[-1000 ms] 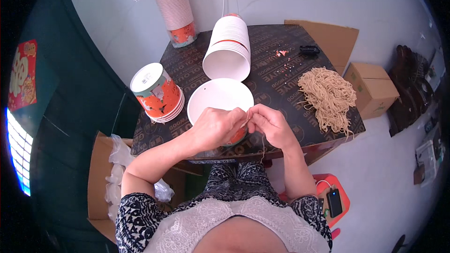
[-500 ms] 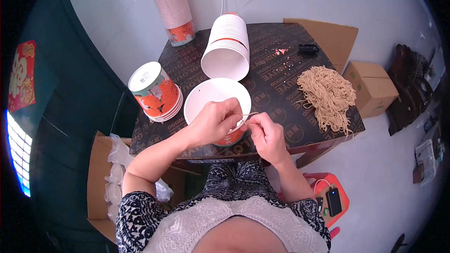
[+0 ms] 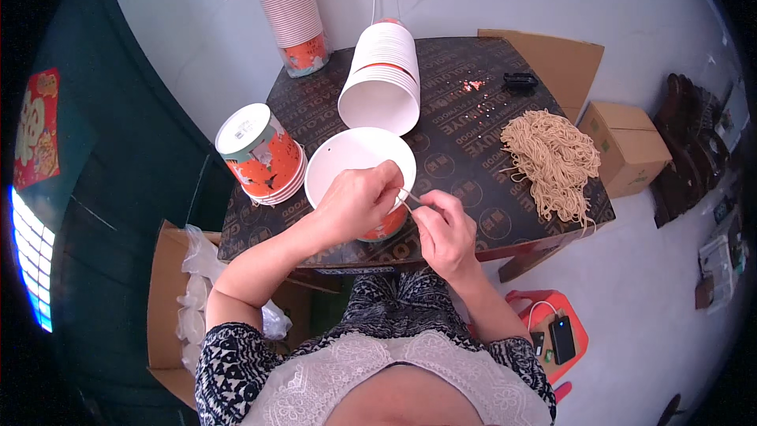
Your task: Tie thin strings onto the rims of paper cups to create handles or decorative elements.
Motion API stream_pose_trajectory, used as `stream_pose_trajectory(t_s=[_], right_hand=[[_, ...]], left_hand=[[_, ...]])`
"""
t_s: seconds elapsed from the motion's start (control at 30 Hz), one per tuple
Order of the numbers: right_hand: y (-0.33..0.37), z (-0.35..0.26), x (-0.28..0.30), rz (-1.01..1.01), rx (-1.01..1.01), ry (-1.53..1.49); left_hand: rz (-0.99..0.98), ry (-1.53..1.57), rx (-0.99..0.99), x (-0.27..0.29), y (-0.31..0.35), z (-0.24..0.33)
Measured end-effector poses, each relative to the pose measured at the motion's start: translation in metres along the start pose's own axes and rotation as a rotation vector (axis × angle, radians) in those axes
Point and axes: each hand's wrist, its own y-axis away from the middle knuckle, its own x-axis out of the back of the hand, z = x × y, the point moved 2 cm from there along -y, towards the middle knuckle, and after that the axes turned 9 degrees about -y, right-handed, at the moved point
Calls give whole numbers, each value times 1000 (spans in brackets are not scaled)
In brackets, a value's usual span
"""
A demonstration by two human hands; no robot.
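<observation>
In front of me at the table's near edge stands a paper bucket (image 3: 335, 166), white inside and orange outside, its mouth tipped up towards me. A small dark hole shows in its far left wall. My left hand (image 3: 359, 203) lies over the near right rim, thumb and fingers closed on a thin beige cord (image 3: 408, 199). Just right of the rim, my right hand (image 3: 447, 229) pinches the same cord, which runs in a short stretch between both hands. The left hand hides where the cord meets the bucket.
Left stands an upside-down stack of orange buckets (image 3: 264, 162). Behind lies a nested row of white-mouthed buckets (image 3: 382, 87); a wrapped stack (image 3: 292, 16) stands at the back. Right are a heap of beige cords (image 3: 550, 162), a black object (image 3: 520, 80) and small red-white bits (image 3: 473, 86).
The bucket and my left hand have shifted slightly left. My right hand has drawn a little away, and the cord between the hands shows more plainly.
</observation>
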Motion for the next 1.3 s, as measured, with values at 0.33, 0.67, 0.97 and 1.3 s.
stream_pose_trajectory(t_s=[0.33, 0.67, 0.97, 1.3], right_hand=[[1, 9, -20, 188, -748, -947], [-2, 8, -22, 176, -970, -1098], [2, 10, -26, 223, -977, -1159], [1, 2, -23, 297, -1052, -1213]], left_hand=[[67, -212, -271, 4, 4, 10], [34, -92, -131, -3, 1, 10], [33, -49, -214, -3, -2, 6], [27, -63, -213, -2, -2, 9]])
